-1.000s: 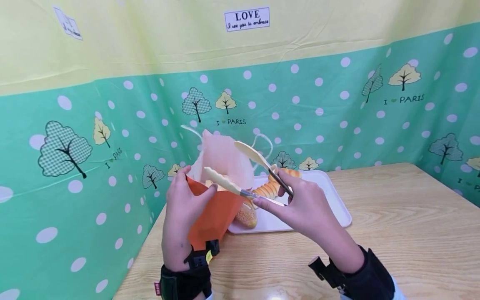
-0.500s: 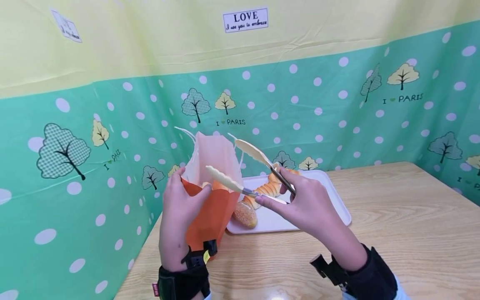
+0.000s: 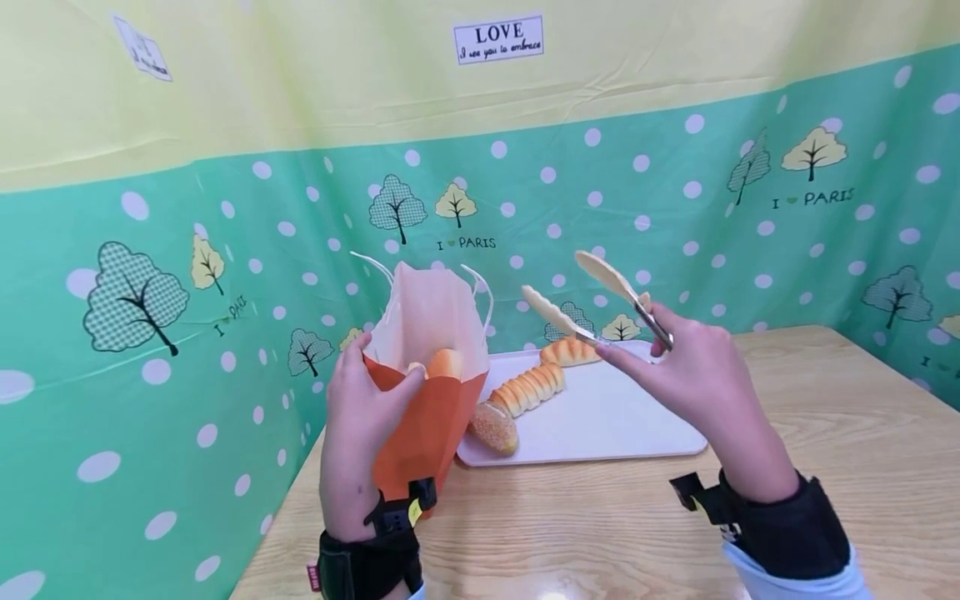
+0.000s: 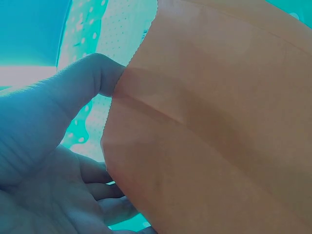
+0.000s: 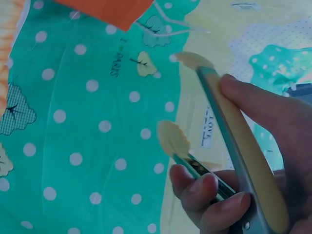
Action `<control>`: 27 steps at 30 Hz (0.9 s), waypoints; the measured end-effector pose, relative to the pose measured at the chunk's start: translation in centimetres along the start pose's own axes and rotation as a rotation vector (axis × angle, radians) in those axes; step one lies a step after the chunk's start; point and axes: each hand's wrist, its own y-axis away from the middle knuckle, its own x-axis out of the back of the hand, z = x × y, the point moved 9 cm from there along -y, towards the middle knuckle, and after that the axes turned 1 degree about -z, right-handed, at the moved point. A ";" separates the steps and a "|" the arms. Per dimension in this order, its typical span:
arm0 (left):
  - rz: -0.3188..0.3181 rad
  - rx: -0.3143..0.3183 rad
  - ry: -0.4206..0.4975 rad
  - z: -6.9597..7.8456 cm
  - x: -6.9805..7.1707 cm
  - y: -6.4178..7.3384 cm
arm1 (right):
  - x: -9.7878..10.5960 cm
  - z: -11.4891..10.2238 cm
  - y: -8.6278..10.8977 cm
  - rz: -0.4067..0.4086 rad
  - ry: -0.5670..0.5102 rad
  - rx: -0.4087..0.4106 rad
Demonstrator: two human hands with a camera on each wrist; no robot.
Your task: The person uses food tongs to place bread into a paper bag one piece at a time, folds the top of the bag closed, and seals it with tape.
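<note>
At the left, my left hand [image 3: 367, 417] grips the rim of an orange paper bag [image 3: 420, 433], its thumb hooked over the edge; the left wrist view shows the bag's side [image 4: 209, 126] close up. Inside the bag's mouth a bread roll [image 3: 446, 363] pokes up against the pale lining. My right hand [image 3: 693, 367] holds a pair of tongs [image 3: 652, 321] with cream tips, spread apart and with nothing between them, above the tray. In the right wrist view the fingers and thumb wrap the tongs [image 5: 239, 141].
A white tray [image 3: 600, 425] lies right of the bag. On it are a sugared bun [image 3: 495, 428], a ridged roll [image 3: 528, 390] and another bread [image 3: 568, 352] at the back. A patterned curtain [image 3: 637, 192] stands behind the wooden table [image 3: 600, 525].
My right hand has moved the spread tongs right, away from the bag's mouth to above the tray. The bag's top has shifted slightly left, and the roll inside now shows plainly.
</note>
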 end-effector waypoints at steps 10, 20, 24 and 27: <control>-0.007 -0.015 0.004 0.0 0.1 0.0 | -9.9 -1.8 1.4 -0.345 0.075 0.096; 0.003 -0.007 -0.009 -0.2 0.1 0.1 | -14.8 -2.5 3.2 -0.472 0.117 0.049; 0.000 -0.013 -0.018 0.0 0.0 0.0 | -15.5 -2.6 3.4 -0.486 0.094 0.047; -0.003 -0.016 -0.015 0.1 0.0 -0.1 | -15.9 -2.5 3.5 -0.484 0.097 0.039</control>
